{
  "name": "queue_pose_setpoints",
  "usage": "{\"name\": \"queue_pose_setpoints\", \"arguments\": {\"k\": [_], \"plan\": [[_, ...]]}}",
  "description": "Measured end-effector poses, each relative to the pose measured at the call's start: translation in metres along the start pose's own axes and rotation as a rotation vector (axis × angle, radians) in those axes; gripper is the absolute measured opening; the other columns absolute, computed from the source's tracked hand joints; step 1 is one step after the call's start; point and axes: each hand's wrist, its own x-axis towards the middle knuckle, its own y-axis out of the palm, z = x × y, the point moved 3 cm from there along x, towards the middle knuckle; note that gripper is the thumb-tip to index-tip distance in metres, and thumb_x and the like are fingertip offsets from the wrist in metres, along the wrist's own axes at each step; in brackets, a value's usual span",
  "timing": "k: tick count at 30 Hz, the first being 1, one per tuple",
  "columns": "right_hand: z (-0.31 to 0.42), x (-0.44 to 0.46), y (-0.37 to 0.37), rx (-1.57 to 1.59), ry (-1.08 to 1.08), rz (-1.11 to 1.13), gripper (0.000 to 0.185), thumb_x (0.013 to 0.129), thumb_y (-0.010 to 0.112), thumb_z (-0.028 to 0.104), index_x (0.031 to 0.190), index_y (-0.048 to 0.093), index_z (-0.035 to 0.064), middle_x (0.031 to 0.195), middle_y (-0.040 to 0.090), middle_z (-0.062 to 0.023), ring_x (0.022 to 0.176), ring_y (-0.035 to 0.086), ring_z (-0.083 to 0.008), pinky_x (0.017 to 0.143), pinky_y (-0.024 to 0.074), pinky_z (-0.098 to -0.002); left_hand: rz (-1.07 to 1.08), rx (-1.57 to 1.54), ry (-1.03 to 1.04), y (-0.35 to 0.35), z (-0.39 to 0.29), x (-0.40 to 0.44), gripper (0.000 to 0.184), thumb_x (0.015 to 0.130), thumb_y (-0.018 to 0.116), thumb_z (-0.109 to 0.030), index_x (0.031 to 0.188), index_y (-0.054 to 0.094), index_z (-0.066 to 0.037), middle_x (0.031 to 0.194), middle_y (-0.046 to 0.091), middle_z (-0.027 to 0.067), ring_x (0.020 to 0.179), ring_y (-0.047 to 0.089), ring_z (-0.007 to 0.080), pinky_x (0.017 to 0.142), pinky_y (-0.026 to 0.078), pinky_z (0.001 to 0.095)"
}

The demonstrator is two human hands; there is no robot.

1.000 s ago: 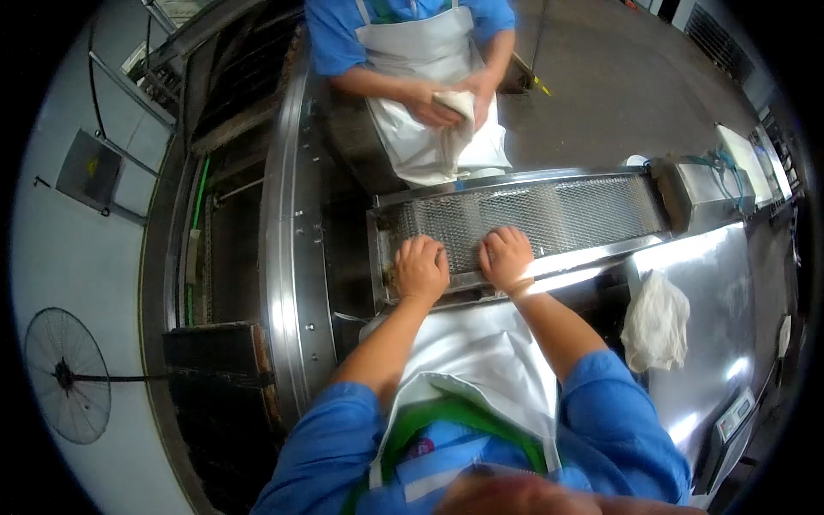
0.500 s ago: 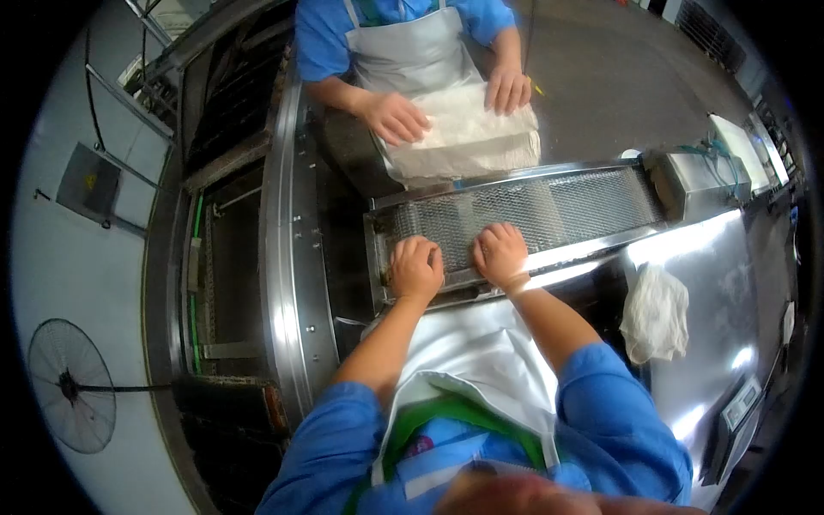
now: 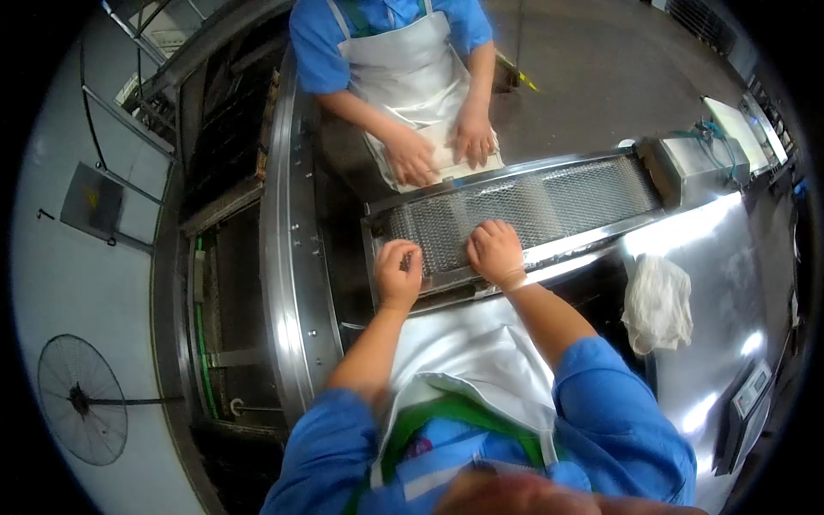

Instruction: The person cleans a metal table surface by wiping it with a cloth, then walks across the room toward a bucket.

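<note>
My left hand [image 3: 398,273] rests at the near left corner of the mesh conveyor [image 3: 558,202], its fingers curled; whether anything is in them is too small to tell. To its right, my right hand [image 3: 496,253] lies on the conveyor's near metal rail with fingers bent over the edge and nothing seen in them. Across the conveyor, a co-worker [image 3: 399,64] in a white apron presses both hands on a pale cloth [image 3: 442,148] at the far rail.
A crumpled white cloth [image 3: 657,305] lies on the steel table [image 3: 712,257] at the right, with a digital scale [image 3: 749,403] nearer. A metal box [image 3: 697,172] stands at the conveyor's right end. At left are a long steel rail [image 3: 287,283], dark machinery and a fan [image 3: 81,399].
My left hand has moved left and its fingers are more curled. The co-worker's cloth, spread wide half a second ago, now lies smaller under hands that are closer together.
</note>
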Motion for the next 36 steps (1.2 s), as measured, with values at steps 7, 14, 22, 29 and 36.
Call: {"name": "queue_pose_setpoints", "arguments": {"k": [7,14,22,29,36], "plan": [[0.002,0.001,-0.002,0.011,0.003,0.003,0.012,0.078,0.065,0.018,0.080,0.062,0.0066,0.091,0.059,-0.0094,0.091,0.056,-0.0291,0.082,0.0443,-0.0401,0.057,-0.002,-0.249,-0.069,0.031,-0.030,0.014,0.082,0.069,-0.010,0.094,0.066,-0.004,0.100,0.063,0.0094,0.094,0.060,0.0248,0.084,0.047,0.0348],[-0.003,-0.003,-0.002,0.059,-0.004,-0.024,0.012,0.078,0.065,0.018,0.081,0.062,0.0070,0.094,0.060,-0.0089,0.093,0.056,-0.0289,0.082,0.0443,-0.0409,0.026,-0.073,-0.671,-0.125,0.040,-0.079,0.014,0.088,0.068,-0.013,0.098,0.066,-0.002,0.088,0.062,0.0030,0.079,0.059,0.0111,0.072,0.048,0.0241],[-0.010,-0.006,-0.025,0.313,0.087,-0.180,0.011,0.080,0.067,0.015,0.086,0.064,0.0060,0.089,0.061,-0.0128,0.088,0.060,-0.0324,0.079,0.0485,-0.0418,0.008,0.013,-0.713,-0.154,0.024,-0.112,0.016,0.086,0.070,-0.013,0.097,0.063,-0.003,0.081,0.060,0.0011,0.073,0.055,0.0087,0.067,0.046,0.0234],[-0.044,-0.098,-0.082,0.433,0.601,0.014,0.014,0.082,0.068,0.009,0.095,0.066,0.0043,0.093,0.066,-0.0102,0.086,0.066,-0.0235,0.077,0.0518,-0.0338,0.138,0.374,-0.362,-0.173,-0.002,-0.101,0.020,0.078,0.072,-0.011,0.096,0.064,-0.004,0.088,0.063,0.0093,0.084,0.061,0.0256,0.077,0.048,0.0357],[-0.058,-0.181,-0.158,0.057,0.677,-0.123,0.008,0.079,0.065,0.009,0.085,0.067,0.0036,0.090,0.063,-0.0118,0.084,0.061,-0.0298,0.074,0.0494,-0.0363,0.147,0.500,-0.205,-0.179,0.003,-0.094,0.009,0.076,0.069,-0.011,0.083,0.065,-0.007,0.097,0.063,0.0102,0.097,0.058,0.0321,0.084,0.046,0.0418]]}}
